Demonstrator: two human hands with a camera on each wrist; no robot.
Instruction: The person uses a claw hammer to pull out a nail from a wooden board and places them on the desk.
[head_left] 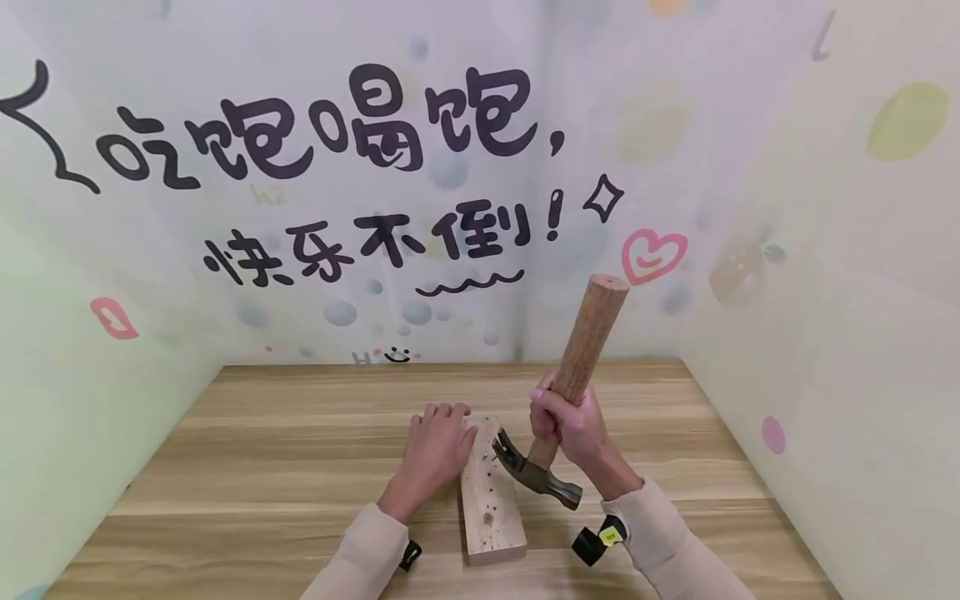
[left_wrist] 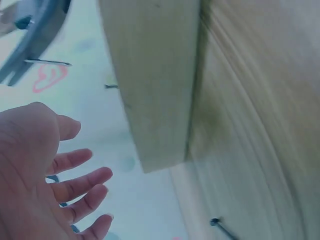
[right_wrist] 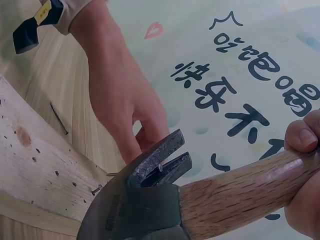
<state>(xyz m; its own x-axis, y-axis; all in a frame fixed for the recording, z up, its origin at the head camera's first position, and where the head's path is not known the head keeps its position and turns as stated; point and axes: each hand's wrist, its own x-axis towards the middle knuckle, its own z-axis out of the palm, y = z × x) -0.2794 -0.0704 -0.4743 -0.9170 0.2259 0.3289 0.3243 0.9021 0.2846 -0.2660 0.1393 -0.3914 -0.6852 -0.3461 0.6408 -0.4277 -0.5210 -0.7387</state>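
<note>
Black lettering point(head_left: 255, 137) on the wall point(head_left: 450, 33) reads 吃饱喝饱,快乐不倒! A yellow label point(head_left: 611, 536) sits on the right wrist's black gadget point(head_left: 588, 547); print too small to read.

Count: one hammer point(head_left: 588, 342), one wood block point(head_left: 491, 508), two hands, three nails seen. First nail point(left_wrist: 47, 62) is in the hammer's claw slot; second nail point(left_wrist: 111, 86) sticks out of the block's top, near the claw; third nail point(right_wrist: 58, 119) lies loose beside the block, on its left. Many dark holes in the block.

Right hand point(head_left: 572, 421) grasps the hammer handle, head low, over the block's right edge. Left hand point(head_left: 438, 446) is loose, holding nothing, at the block's far left corner; contact unclear.

Wood-grain table point(head_left: 300, 475); block mid-width, toward the near edge. Pale printed walls enclose the back and both sides, with spots and pink hearts.
</note>
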